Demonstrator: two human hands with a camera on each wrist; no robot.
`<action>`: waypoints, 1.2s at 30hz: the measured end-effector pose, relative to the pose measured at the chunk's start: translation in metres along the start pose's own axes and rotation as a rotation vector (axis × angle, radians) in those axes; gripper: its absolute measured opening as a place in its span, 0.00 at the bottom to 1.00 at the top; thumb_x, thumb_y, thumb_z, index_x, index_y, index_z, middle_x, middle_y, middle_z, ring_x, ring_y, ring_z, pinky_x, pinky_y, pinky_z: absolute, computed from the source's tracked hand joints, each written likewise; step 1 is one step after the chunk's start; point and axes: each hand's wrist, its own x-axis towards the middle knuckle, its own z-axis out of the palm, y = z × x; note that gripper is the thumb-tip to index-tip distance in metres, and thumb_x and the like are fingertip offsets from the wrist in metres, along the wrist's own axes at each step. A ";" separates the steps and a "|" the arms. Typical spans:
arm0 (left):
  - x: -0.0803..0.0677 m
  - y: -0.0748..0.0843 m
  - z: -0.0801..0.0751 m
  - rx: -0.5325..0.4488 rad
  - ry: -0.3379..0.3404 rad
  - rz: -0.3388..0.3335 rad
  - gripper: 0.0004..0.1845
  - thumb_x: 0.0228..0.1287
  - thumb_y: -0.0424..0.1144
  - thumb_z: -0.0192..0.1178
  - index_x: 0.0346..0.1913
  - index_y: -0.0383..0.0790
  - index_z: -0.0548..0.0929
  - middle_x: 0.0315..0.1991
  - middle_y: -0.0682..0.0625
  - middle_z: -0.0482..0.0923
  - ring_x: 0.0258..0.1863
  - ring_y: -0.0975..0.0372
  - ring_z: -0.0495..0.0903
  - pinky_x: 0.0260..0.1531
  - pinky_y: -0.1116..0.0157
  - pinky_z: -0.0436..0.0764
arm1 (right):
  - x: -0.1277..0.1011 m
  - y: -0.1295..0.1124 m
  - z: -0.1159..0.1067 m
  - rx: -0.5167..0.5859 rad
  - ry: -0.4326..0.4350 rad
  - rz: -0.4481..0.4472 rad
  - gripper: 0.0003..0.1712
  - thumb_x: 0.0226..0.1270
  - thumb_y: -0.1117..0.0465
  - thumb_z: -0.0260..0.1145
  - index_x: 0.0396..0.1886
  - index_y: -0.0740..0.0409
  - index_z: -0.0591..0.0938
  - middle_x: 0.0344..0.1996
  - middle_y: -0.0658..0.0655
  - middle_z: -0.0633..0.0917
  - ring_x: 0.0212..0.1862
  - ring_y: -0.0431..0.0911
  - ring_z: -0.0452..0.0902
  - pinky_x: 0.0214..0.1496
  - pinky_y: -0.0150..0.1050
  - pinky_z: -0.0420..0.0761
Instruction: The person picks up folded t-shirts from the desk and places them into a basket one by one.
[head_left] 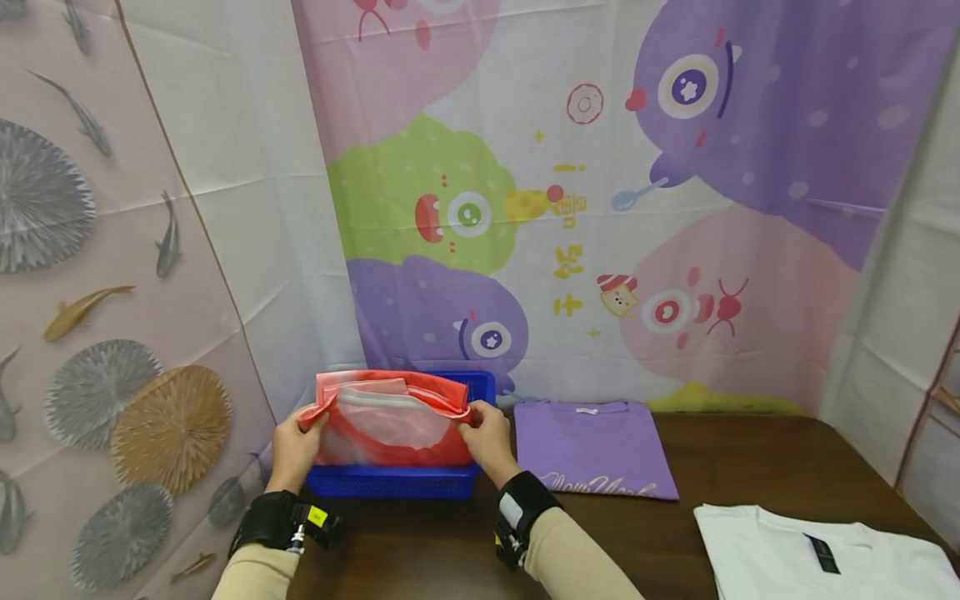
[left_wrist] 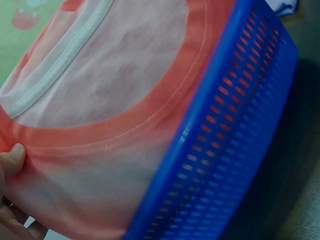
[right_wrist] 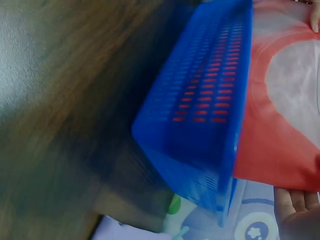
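Observation:
A red and pale tie-dyed T-shirt [head_left: 397,425], folded with its round neckline showing, is partly inside the blue plastic basket [head_left: 390,485]. My left hand [head_left: 294,452] pinches the shirt's left side by the collar; in the left wrist view its thumb [left_wrist: 16,156] presses on the red fabric. On the opposite side, my right hand [head_left: 489,442] grips the shirt's edge, its fingers [right_wrist: 299,201] under the cloth in the right wrist view. Red fabric shows through the slots of the basket wall [right_wrist: 190,75]. What lies beneath the shirt is hidden.
A folded purple T-shirt [head_left: 596,450] with pale lettering lies right of the basket. Toward the near right corner of the dark wooden table [head_left: 720,458] lies a folded white T-shirt [head_left: 832,558]. Patterned curtains [head_left: 570,350] hang behind and at the sides.

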 end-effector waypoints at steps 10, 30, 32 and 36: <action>-0.013 -0.020 0.001 0.043 -0.063 -0.022 0.15 0.63 0.30 0.59 0.50 0.23 0.80 0.47 0.28 0.81 0.30 0.55 0.81 0.29 0.70 0.77 | -0.012 0.009 0.007 -0.026 -0.033 0.057 0.06 0.52 0.70 0.71 0.31 0.67 0.83 0.26 0.63 0.86 0.27 0.41 0.75 0.29 0.30 0.76; -0.017 -0.036 0.007 0.166 -0.095 -0.004 0.16 0.62 0.33 0.59 0.49 0.24 0.80 0.47 0.28 0.81 0.41 0.40 0.80 0.39 0.54 0.76 | -0.017 0.016 0.014 -0.051 -0.009 0.091 0.09 0.48 0.71 0.72 0.31 0.67 0.82 0.25 0.63 0.85 0.27 0.42 0.74 0.28 0.31 0.74; -0.016 -0.037 0.009 0.176 -0.089 0.013 0.15 0.61 0.32 0.60 0.48 0.25 0.81 0.45 0.28 0.82 0.39 0.41 0.80 0.37 0.53 0.76 | -0.015 0.016 0.013 -0.056 0.005 0.112 0.10 0.48 0.70 0.72 0.33 0.67 0.82 0.26 0.63 0.85 0.28 0.43 0.75 0.30 0.32 0.75; -0.015 -0.038 0.014 0.179 -0.077 0.032 0.15 0.60 0.32 0.61 0.47 0.26 0.82 0.43 0.29 0.82 0.36 0.41 0.80 0.35 0.52 0.75 | -0.012 0.016 0.009 -0.049 0.035 0.129 0.12 0.49 0.70 0.72 0.35 0.68 0.83 0.27 0.64 0.86 0.30 0.47 0.80 0.32 0.35 0.79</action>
